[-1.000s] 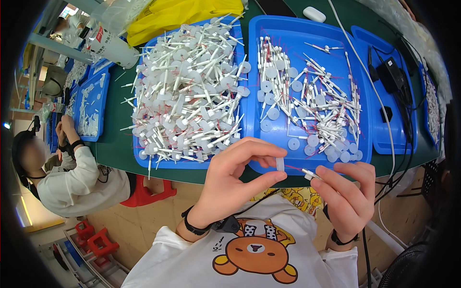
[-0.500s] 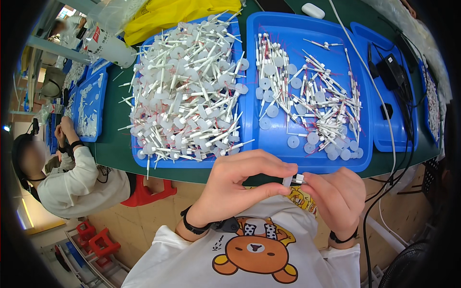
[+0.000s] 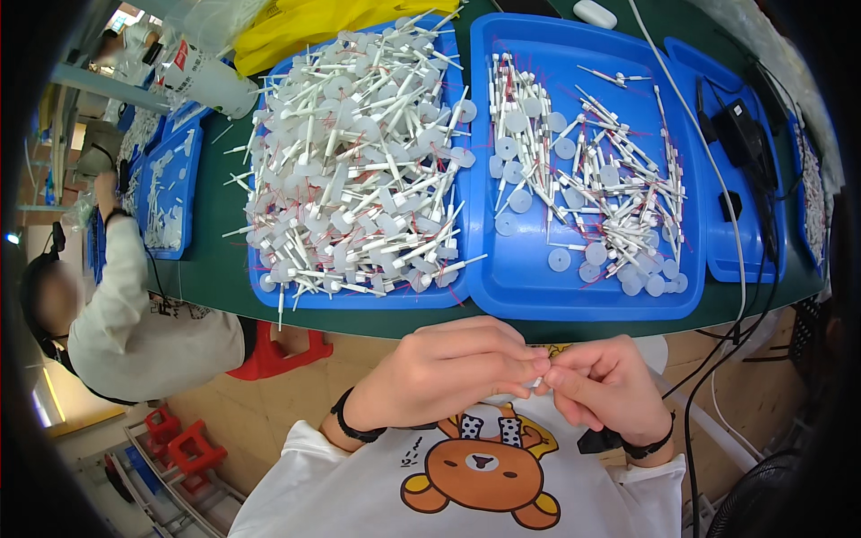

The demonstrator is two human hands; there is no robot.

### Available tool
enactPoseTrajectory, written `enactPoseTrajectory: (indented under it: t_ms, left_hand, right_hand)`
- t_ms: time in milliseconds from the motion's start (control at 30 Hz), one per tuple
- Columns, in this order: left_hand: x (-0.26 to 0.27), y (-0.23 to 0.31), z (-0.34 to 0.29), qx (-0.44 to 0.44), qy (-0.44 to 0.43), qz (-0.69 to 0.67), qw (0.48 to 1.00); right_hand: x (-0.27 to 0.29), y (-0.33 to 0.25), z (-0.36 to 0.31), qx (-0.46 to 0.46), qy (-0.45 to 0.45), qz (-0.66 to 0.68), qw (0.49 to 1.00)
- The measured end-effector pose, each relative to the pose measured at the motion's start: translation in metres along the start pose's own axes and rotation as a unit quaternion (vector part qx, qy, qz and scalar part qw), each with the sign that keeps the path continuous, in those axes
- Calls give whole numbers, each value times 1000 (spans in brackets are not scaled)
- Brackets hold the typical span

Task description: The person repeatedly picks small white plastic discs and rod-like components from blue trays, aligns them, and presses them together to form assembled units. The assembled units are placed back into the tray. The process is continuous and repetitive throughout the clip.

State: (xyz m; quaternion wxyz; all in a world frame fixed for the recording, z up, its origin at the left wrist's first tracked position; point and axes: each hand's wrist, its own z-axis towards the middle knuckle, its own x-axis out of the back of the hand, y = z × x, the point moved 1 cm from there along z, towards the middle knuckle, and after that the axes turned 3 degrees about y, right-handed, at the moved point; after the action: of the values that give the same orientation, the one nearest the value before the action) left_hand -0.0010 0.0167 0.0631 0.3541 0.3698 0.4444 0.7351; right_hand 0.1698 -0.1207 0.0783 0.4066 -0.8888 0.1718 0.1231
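Observation:
Close together in front of my shirt, my left hand (image 3: 453,363) and my right hand (image 3: 605,386) meet at the fingertips. Both are closed in a pinch around a small white part (image 3: 538,383), which is mostly covered by the fingers. Just beyond my hands stand two blue trays. The left tray (image 3: 359,302) is heaped with white stick-like parts (image 3: 359,170) carrying translucent discs and thin red wires. In the right tray (image 3: 525,278) lie fewer of the same sticks (image 3: 601,170), with several translucent discs (image 3: 559,260) among them.
Right of the trays is another blue tray (image 3: 731,260) with a black power adapter (image 3: 740,130) and cables. A white cable (image 3: 691,117) crosses the green table (image 3: 220,269). A yellow bag (image 3: 300,31) and a plastic cup (image 3: 211,81) sit at the back left. A co-worker (image 3: 148,314) sits at left.
My fingertips have come together, the right hand turning and lowering slightly; the disc and white piece seen between them earlier are now mostly covered. The co-worker's arm has reached farther forward.

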Motion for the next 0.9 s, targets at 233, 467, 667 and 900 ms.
enactPoseTrajectory:
  t_ms: [233,467,667,900]
  left_hand:
    - [16,7,-9,14,50,116,992]
    - [66,2,-39,43,379,347,857]
    - [96,-14,-41,66,391,495,773]
    - [88,-7,-35,104,362,579,723]
  right_hand:
    - [-24,19,18,341,185,-272,881]
    - [-19,11,5,457,314,-374,744]
    - [-15,17,11,462,288,-391,742]
    - [-16,15,15,468,271,-409,735]
